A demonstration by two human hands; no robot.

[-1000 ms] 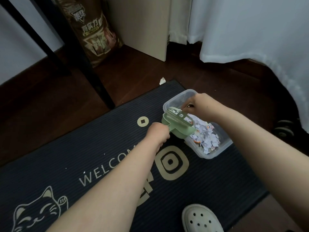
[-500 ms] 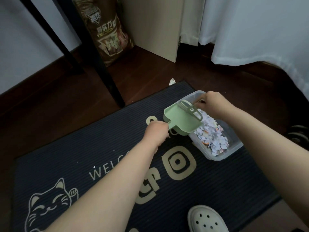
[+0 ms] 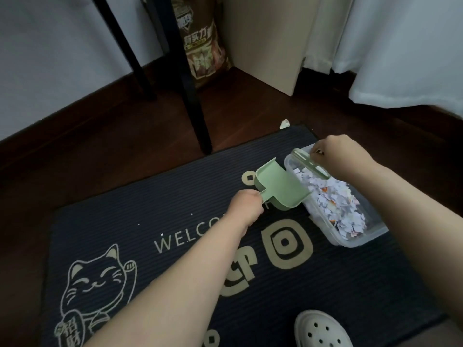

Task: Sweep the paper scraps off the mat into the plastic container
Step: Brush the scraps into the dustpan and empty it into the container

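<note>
On a dark wooden floor (image 3: 100, 151) lies a black welcome mat (image 3: 175, 246), its far edge near a black table leg (image 3: 185, 71). Toward the mat's right edge stands the plastic container (image 3: 358, 240), holding paper scraps (image 3: 335, 204). The left hand (image 3: 246, 209) grips a green dustpan (image 3: 280, 189) at its rim; the right hand (image 3: 343, 159) pinches a brush (image 3: 309, 162) above it.

A room in a home: a dark mat (image 3: 105, 221) printed WELCOME with a lucky cat lies on a dark wood floor (image 3: 87, 151). White curtains (image 3: 400, 46) hang low, a printed bag (image 3: 203, 53) stands behind black furniture legs (image 3: 193, 96), and a white clog (image 3: 323, 331) rests on the mat.
</note>
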